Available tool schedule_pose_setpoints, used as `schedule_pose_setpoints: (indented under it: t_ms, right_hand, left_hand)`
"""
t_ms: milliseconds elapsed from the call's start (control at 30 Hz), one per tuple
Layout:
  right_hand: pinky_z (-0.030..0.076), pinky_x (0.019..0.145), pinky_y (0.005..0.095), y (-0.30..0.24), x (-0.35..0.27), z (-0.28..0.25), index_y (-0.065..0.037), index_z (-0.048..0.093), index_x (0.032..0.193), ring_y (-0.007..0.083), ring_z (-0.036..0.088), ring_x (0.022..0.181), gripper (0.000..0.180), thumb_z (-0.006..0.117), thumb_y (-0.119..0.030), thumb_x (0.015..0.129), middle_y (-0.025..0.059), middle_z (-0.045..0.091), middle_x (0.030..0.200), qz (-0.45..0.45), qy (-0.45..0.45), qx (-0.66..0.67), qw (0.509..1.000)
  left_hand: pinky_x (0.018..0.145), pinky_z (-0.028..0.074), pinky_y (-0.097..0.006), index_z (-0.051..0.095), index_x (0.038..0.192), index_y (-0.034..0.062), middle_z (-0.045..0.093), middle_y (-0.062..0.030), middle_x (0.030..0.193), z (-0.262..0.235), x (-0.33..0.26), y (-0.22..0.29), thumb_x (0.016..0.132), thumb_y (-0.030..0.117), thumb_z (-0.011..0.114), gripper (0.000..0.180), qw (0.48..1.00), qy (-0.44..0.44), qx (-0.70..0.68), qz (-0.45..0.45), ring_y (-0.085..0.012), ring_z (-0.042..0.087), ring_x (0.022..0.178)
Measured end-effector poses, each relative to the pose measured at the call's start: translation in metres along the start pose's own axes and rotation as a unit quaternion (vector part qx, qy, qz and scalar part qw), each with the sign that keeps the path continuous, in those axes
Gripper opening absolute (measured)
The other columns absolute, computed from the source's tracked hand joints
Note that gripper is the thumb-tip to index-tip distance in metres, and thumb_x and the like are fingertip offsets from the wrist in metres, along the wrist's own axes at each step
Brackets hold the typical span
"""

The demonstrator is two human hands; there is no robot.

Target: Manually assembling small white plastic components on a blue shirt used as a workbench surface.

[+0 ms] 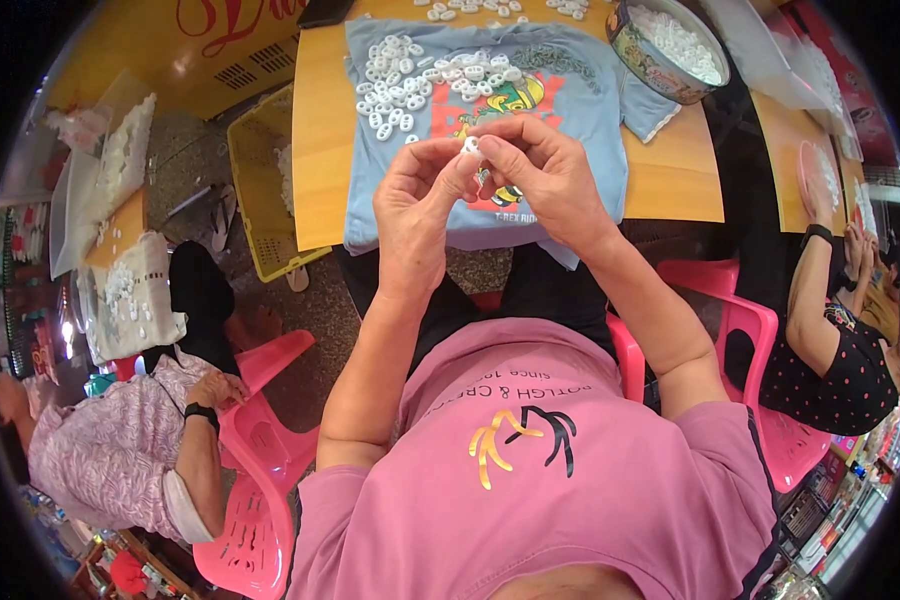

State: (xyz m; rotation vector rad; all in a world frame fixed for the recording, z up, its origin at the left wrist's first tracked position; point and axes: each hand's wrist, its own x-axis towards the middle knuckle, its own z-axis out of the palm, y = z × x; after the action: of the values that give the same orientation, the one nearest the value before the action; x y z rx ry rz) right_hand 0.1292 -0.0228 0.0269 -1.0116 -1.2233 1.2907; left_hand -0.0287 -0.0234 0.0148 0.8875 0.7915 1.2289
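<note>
Over a light blue T-shirt (385, 205) spread on the table, my hands meet in the middle. Thumb and fingertips of my left hand (415, 195) pinch a small white oval plastic piece with a hole (471, 146). My right hand (552, 178) grips the same piece from the other side, its thumb pressed against it. Much of the piece is hidden by the fingers. Beyond my hands, a loose pile of similar white oval pieces with two holes (395, 75) lies on the shirt, spreading to the right. Dark greenish small parts (560, 65) are heaped beside them.
A round tin (658, 78) full of white pieces stands at the table's far right corner. Left of the wooden table (320, 160) is a yellow basket (270, 255) on the floor. Pink chairs (260, 520) flank me, with a seated person on each side.
</note>
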Motion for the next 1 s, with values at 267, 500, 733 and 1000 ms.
schedule_pose_setpoints:
  t_ms: [267,500,733,1000]
  right_hand:
    - [0.047,0.064,0.0222,-0.012,-0.006,0.005,-0.003,0.044,0.138,0.0117,0.062,0.073,0.046,0.061,-0.012,0.096,0.0059,0.065,0.091,0.046,-0.050,0.120,0.990]
    - [0.046,0.072,0.0218,-0.011,-0.015,0.016,-0.008,0.031,0.148,0.0077,0.058,0.089,0.061,0.062,-0.012,0.096,0.0043,0.063,0.100,0.065,-0.055,0.179,0.980]
    - [0.047,0.077,0.0222,-0.004,-0.016,0.020,-0.009,0.030,0.149,0.0073,0.056,0.091,0.064,0.064,-0.015,0.095,0.0033,0.062,0.102,0.042,-0.055,0.181,0.981]
    - [0.047,0.064,0.0272,0.026,0.012,-0.009,-0.002,0.064,0.119,0.0104,0.059,0.070,0.028,0.064,-0.014,0.094,0.0041,0.066,0.087,0.001,-0.032,-0.219,0.975]
  left_hand:
    - [0.087,0.045,-0.027,0.058,0.129,0.0041,0.054,-0.0048,0.131,-0.003,-0.003,-0.017,0.099,0.033,0.057,0.042,0.995,-0.081,0.032,0.054,-0.0115,0.055,0.105]
    - [0.086,0.049,-0.029,0.065,0.116,0.0011,0.057,-0.0112,0.129,-0.002,-0.010,-0.021,0.095,0.029,0.063,0.035,0.988,-0.109,-0.057,0.088,-0.0190,0.056,0.112]
    - [0.093,0.048,-0.034,0.066,0.113,0.0002,0.060,-0.0129,0.124,-0.008,-0.007,-0.021,0.095,0.019,0.062,0.026,0.986,-0.109,-0.028,0.123,-0.0253,0.055,0.119]
    - [0.082,0.047,-0.025,0.062,0.122,-0.0019,0.064,-0.0035,0.094,-0.065,0.009,0.018,0.096,0.008,0.059,0.028,0.986,0.029,0.148,0.065,-0.0108,0.060,0.087]
